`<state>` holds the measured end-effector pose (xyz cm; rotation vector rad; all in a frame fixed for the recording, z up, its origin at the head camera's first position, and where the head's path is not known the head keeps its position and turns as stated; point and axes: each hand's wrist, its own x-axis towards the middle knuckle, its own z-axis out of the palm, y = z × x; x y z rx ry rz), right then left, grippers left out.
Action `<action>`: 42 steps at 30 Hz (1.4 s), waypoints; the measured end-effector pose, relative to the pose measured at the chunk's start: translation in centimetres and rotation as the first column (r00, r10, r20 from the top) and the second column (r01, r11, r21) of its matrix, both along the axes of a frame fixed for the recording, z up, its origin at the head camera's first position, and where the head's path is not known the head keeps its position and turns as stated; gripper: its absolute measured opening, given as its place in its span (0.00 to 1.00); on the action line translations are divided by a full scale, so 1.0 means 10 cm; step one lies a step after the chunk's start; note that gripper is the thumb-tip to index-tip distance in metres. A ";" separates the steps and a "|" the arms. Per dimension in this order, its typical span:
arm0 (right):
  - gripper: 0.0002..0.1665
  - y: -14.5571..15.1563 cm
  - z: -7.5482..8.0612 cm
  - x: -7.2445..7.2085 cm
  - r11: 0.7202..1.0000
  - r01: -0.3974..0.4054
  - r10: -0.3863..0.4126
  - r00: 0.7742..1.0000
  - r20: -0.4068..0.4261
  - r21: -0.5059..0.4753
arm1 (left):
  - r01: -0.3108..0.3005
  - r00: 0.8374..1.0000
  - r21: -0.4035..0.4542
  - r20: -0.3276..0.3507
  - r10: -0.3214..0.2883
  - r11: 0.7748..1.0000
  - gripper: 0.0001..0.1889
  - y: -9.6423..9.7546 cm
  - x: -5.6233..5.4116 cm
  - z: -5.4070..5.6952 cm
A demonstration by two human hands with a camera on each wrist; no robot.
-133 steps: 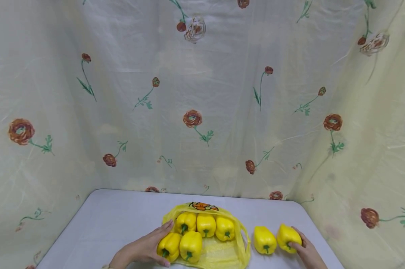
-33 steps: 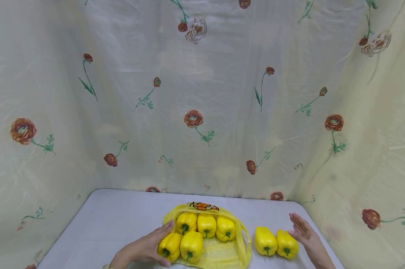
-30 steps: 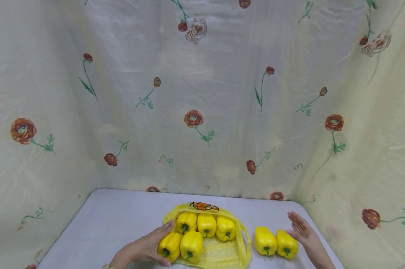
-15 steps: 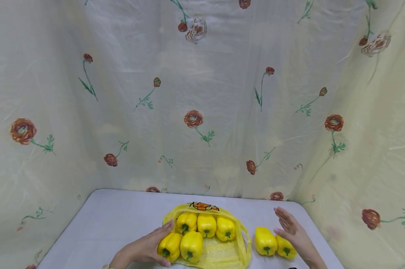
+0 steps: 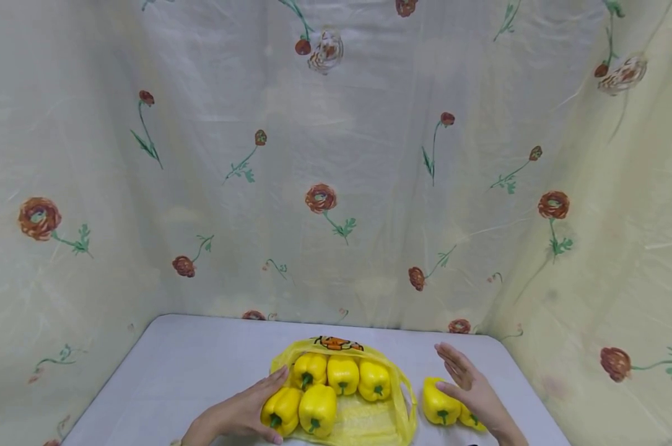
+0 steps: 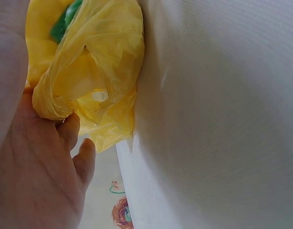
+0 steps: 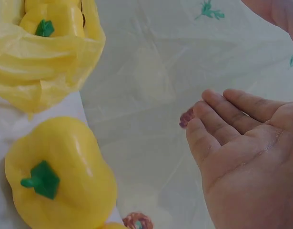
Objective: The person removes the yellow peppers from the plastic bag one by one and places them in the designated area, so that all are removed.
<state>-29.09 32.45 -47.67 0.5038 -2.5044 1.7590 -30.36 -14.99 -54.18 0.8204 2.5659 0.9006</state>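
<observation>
A yellow plastic bag [image 5: 363, 418] lies on its side with its mouth toward me, holding several yellow bell peppers [image 5: 318, 409]. My left hand [image 5: 243, 409] grips the left edge of the bag's mouth; in the left wrist view, bunched plastic [image 6: 53, 102] sits against its fingers, some of which are hidden. To the right of the bag stand two more bell peppers, one nearer the bag [image 5: 438, 406] and one behind my hand [image 5: 469, 420]. Above them my right hand [image 5: 475, 393] hovers, fingers extended and thumb apart, holding nothing.
The white table [image 5: 202, 353] has a rounded back edge. Floral curtains [image 5: 369, 186] hang behind it and along both sides. A small dark object [image 5: 472, 445] just shows at the bottom edge below my right wrist.
My right hand has set the right-hand bell pepper down beside the other, let go, and moved left over the pair, partly covering the right one. My left hand stays on the bag.
</observation>
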 end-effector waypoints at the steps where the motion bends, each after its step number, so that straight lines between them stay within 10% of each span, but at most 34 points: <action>1: 0.43 -0.02 0.00 0.00 1.000 -0.004 0.004 1.000 0.005 0.002 | -0.002 1.000 -0.002 0.000 0.002 1.000 0.60 0.00 0.00 0.00; 42: 0.47 -0.78 -0.22 -0.05 0.981 -0.187 0.169 0.950 0.264 0.046 | 0.015 1.000 -0.002 -0.025 -0.015 1.000 0.60 0.00 0.02 0.00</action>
